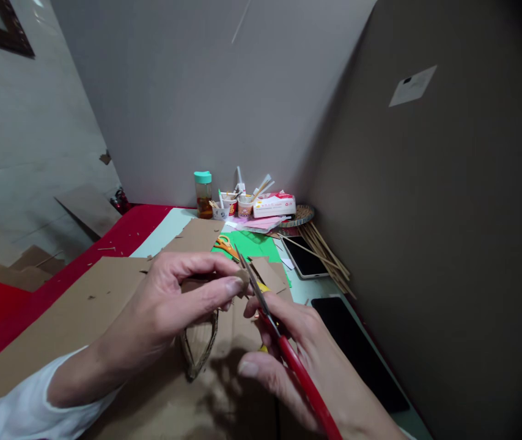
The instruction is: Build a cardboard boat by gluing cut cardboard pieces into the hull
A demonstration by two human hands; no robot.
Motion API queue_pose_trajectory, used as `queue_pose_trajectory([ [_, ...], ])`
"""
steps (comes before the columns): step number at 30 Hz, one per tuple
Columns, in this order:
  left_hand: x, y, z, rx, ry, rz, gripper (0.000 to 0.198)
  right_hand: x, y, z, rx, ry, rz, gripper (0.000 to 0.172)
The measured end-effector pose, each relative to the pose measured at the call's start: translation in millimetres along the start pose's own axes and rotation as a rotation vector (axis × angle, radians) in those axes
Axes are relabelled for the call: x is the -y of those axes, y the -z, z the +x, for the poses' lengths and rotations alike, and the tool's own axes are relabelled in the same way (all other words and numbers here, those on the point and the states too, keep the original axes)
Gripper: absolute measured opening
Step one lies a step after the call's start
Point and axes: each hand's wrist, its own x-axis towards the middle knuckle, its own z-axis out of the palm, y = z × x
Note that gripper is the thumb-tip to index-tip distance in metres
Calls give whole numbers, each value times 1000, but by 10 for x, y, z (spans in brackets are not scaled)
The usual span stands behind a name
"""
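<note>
My left hand (183,299) pinches a small brown cardboard piece (242,278) between thumb and fingers. In my right hand (297,336) is a pair of scissors (288,349) with red handles, its blades pointing up and away beside the small piece. Whether the blades touch the piece is hard to tell. Below my left hand, a boat-shaped cardboard form (199,345) with a thick rim lies on the brown cardboard sheet (151,397). Something yellow shows partly behind my right hand.
Orange-handled scissors (227,245) lie on a green sheet (256,242). Behind stand a teal-lidded bottle (203,197), cups and a tissue pack (274,205). To the right are a tablet (305,256), thin sticks (327,256) and a black slab (357,351), near a dark panel (426,244).
</note>
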Motion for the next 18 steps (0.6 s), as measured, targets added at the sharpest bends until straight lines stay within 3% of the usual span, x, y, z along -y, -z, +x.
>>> queue_pose_trajectory([
  [4, -9, 10, 7, 30, -20, 82, 16, -13, -15, 13, -15, 21, 10, 27],
  [7, 6, 32, 15, 61, -30, 117, 15, -35, -19, 17, -9, -48, -8, 26],
  [13, 49, 39, 30, 41, 32, 37, 10, -45, -38, 21, -31, -63, -47, 27],
  [18, 23, 30, 30, 72, 61, 85, 16, -28, -60, 32, -59, -83, -76, 36],
])
